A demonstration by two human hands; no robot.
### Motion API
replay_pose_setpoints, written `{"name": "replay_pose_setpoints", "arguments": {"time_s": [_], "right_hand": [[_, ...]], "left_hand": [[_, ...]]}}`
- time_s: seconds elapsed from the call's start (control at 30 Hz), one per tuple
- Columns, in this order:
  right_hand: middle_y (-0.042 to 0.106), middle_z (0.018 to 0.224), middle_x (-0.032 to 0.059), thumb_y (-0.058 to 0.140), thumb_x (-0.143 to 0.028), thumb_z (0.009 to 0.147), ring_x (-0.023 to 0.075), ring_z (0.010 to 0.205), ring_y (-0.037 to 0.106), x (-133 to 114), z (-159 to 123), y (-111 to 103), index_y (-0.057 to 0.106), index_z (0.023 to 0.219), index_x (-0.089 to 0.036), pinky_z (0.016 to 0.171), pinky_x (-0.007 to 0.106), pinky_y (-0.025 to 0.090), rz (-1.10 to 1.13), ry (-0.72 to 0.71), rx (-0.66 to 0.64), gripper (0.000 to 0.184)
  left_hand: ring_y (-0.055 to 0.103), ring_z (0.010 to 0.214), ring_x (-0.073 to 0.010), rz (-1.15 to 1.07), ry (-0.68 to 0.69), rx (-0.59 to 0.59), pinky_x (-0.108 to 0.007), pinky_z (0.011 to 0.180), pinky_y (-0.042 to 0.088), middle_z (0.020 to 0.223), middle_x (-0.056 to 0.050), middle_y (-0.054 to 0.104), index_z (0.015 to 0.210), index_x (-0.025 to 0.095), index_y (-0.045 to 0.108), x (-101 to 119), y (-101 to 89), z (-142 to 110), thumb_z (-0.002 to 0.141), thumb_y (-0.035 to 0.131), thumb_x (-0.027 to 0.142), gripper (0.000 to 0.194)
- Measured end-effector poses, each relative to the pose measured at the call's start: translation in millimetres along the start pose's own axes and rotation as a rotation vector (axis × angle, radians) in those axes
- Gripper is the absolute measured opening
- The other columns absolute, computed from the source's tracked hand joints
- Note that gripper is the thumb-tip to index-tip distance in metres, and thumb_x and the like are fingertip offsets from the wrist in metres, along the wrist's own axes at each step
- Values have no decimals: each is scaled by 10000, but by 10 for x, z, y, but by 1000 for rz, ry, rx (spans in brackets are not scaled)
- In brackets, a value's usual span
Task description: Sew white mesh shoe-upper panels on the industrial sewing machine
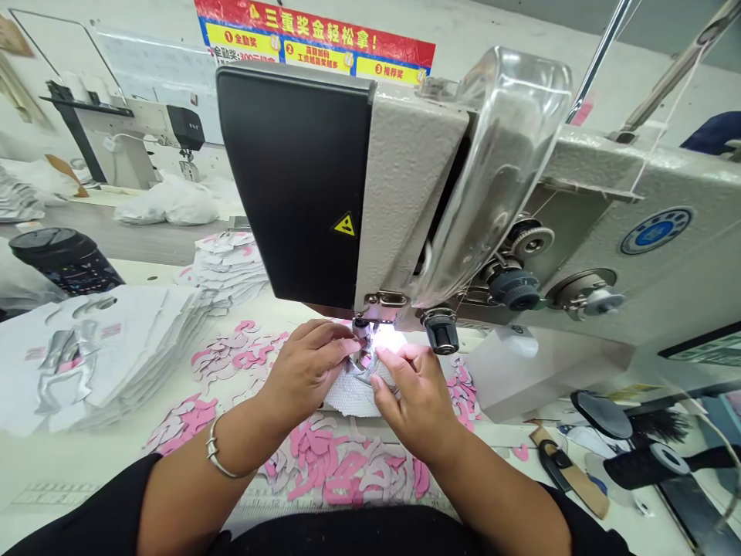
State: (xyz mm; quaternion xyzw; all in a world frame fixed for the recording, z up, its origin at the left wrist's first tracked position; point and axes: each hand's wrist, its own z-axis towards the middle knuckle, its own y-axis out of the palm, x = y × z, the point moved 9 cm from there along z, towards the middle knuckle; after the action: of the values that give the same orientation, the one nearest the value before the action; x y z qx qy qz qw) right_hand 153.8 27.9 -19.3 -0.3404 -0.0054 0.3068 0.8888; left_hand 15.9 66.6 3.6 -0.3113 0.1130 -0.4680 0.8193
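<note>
A white textured fabric piece [354, 394] lies under the needle area of a large sewing machine [411, 177], lit by its lamp. My left hand [309, 361] is at the left of the presser foot [362, 330], thumb and forefinger pinched at the fabric's upper edge. On the other side, my right hand [414, 394] grips the fabric with bent fingers, its thumb pressing on the piece. A grey curved strip [364, 375] shows on the fabric between the hands. The needle tip and the exact stitching point are too small to make out.
Pink and white curved scraps [341, 463] cover the table around the machine. Stacked white cut pieces [121, 355] lie at left, near a black cylindrical container [63, 259]. A black thread spool [645, 467] lies at right. Another sewing machine [133, 139] stands behind.
</note>
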Motion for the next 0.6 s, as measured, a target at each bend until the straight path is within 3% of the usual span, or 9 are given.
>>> {"name": "replay_pose_setpoints", "arguments": {"time_s": [0.43,0.6], "right_hand": [[530,989,128,536,-315,937,264,949,538,-14,21,24,627,1258,-136,823,461,547,-63,19,-42,378],[525,1016,134,528,-321,939,269,967,541,25,28,27,623,1276,-147,839,463,542,-58,54,-70,390]], "left_hand": [[620,948,-177,0,-48,7,-338,839,514,1010,-41,693,926,211,676,-123,74,-8,872,596,73,168],[593,1009,-195,-7,-88,19,-368,885,499,1070,-63,647,1017,216,666,-92,20,-62,878,573,76,218]]}}
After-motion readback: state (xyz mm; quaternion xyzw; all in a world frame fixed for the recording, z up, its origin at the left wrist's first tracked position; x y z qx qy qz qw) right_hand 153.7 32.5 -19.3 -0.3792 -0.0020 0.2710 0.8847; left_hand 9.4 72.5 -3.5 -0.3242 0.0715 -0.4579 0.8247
